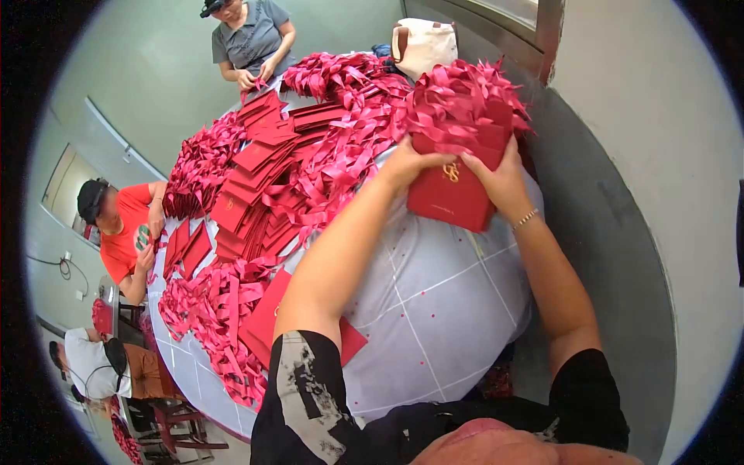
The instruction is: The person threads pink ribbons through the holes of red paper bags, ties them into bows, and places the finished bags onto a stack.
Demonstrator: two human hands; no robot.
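A stack of red paper bags with gold lettering and pink-red ribbons stands at the table's right side. My left hand grips the stack's left side, thumb across the front. Around its right side is my right hand, its thumb also on the front bag near the gold mark. Both hands are closed on the bags. Loops of ribbon bunch above and behind my fingers. Left of my forearm, more red bags lie in overlapping rows, and another red bag lies partly under my left arm.
Ribbon heaps cover much of the grey-white tablecloth. A cream bag stands at the far edge. Co-workers in grey and orange are around the table; a person in white is farther off. A wall runs along the right.
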